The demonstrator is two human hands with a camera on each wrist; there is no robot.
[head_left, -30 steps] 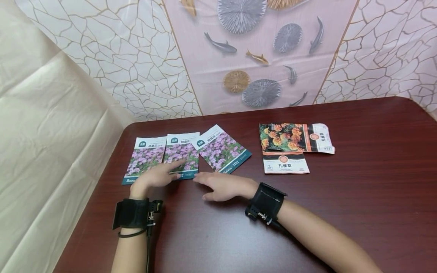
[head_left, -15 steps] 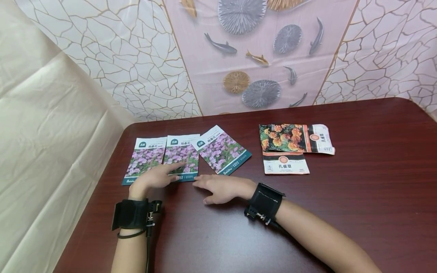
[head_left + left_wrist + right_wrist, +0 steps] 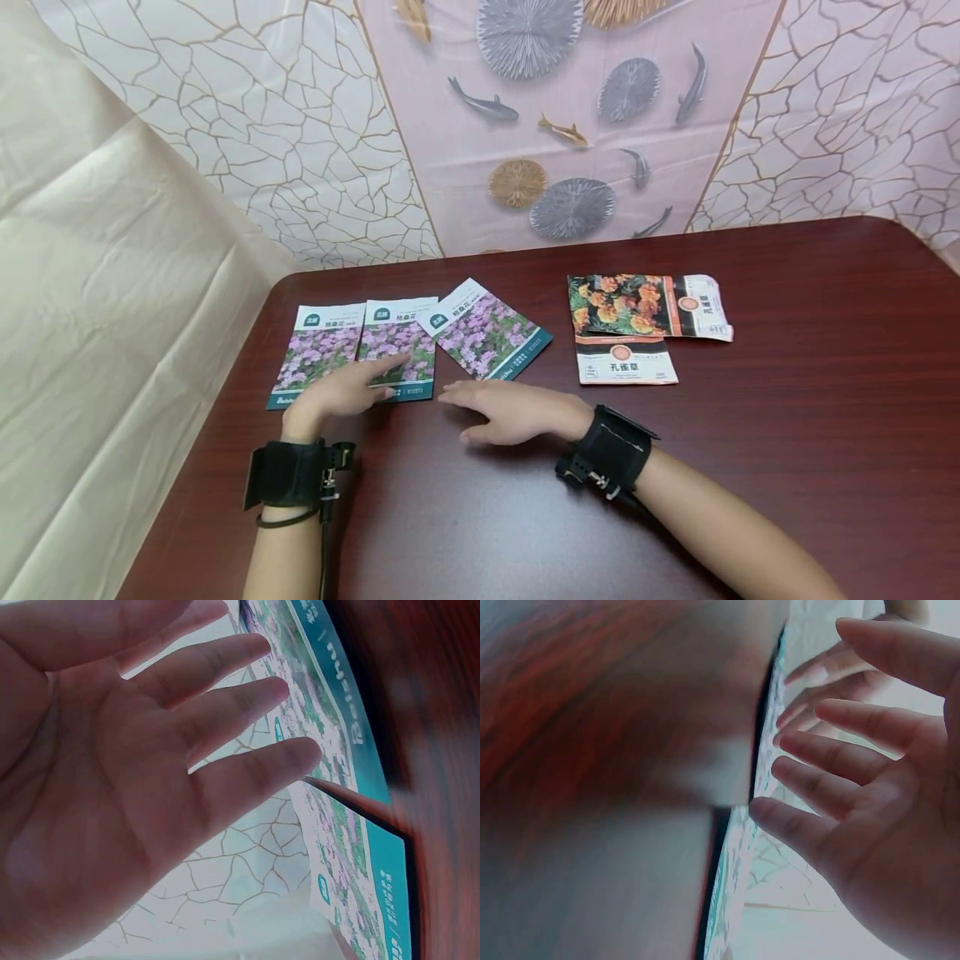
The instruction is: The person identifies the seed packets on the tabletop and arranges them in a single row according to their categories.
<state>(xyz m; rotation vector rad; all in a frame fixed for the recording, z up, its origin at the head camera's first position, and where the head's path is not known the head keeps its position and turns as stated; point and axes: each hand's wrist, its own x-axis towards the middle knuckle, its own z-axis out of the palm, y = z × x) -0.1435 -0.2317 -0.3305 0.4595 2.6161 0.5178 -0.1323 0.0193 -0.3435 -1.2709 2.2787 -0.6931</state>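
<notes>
Three flat paper seed packets printed with pink-purple flowers, white at the top and teal along the bottom, fanned in an overlapping row on the dark red-brown wooden surface [image 3: 787, 433]: left packet [image 3: 315, 354], middle packet [image 3: 400, 346], right packet [image 3: 487, 332] turned at an angle, its corner over the middle one. Left hand [image 3: 341, 392] flat, fingers straight and slightly spread, fingertips resting on the lower part of the middle packet, palm over the near edge of the left one; nothing gripped. Right hand [image 3: 513, 410] also flat and relaxed, fingers extended toward the left, just in front of the right packet's near edge, apparently not touching it; holding nothing. Both wrists in black camera straps.

Likely handling: very light, thin, flexible, glossy enough to slide on the polished wood under a flat fingertip; little to catch from above while lying flat. Best hold probably at a free edge or corner, such as the angled packet's near corner, lifted with a fingertip and pinched between thumb and finger.

Further right, well apart: two packets with orange flowers [image 3: 648, 325], overlapping. Behind: a patterned backdrop [image 3: 570, 125] with fish and round leaves.
</notes>
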